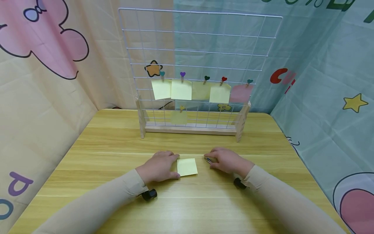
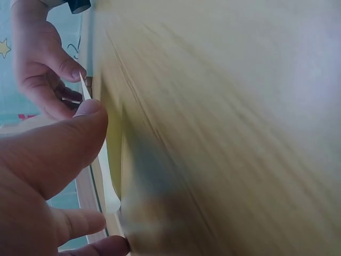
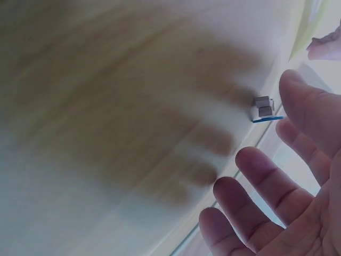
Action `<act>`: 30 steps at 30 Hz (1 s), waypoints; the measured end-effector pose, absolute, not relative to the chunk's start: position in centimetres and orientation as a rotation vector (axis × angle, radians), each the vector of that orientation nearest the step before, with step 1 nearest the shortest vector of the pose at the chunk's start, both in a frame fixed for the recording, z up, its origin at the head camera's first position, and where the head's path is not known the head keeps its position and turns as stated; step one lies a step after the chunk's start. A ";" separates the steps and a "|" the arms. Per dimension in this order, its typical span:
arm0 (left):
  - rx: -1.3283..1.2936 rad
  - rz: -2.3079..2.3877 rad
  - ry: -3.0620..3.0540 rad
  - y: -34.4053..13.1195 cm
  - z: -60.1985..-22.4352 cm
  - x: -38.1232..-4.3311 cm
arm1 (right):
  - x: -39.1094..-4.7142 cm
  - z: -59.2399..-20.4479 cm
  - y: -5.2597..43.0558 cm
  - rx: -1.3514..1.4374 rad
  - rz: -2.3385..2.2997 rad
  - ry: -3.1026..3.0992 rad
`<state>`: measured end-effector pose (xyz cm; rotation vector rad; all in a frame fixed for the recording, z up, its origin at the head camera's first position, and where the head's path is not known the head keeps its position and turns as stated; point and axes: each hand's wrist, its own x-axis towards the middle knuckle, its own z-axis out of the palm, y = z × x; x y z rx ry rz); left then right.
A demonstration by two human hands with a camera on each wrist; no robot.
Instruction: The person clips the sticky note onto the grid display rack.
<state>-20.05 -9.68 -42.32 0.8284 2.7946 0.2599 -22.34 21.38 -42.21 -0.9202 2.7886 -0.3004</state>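
A pale yellow sticky note (image 1: 187,167) is low over the table in front of me, its left edge between the thumb and index finger of my left hand (image 1: 159,166). In the left wrist view the note (image 2: 114,152) shows nearly edge-on and bent, with the thumb (image 2: 89,109) overlapping it. To the right, my right hand (image 1: 228,161) is around a small clothespin (image 1: 208,160). The right wrist view shows this wooden clothespin (image 3: 264,106) with a blue piece on it, by the thumb and index fingertips, the other fingers spread apart.
Behind the hands stands a white wire grid (image 1: 201,68) on a wooden base (image 1: 190,129). Several yellow notes and a pink note (image 1: 240,93) hang on it from heart-topped clothespins. Printed curtains (image 1: 318,81) close in the wooden table (image 1: 190,211) at the sides and back.
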 end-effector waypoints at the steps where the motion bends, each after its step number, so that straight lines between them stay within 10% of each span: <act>1: 0.834 0.254 2.798 -9.7 -42.4 -20.1 | -22.4 -42.2 21.3 -0.925 -0.296 2.791; 30: 0.838 0.381 2.798 -8.9 -42.2 -19.8 | -22.5 -41.8 20.3 -0.865 -0.326 2.804</act>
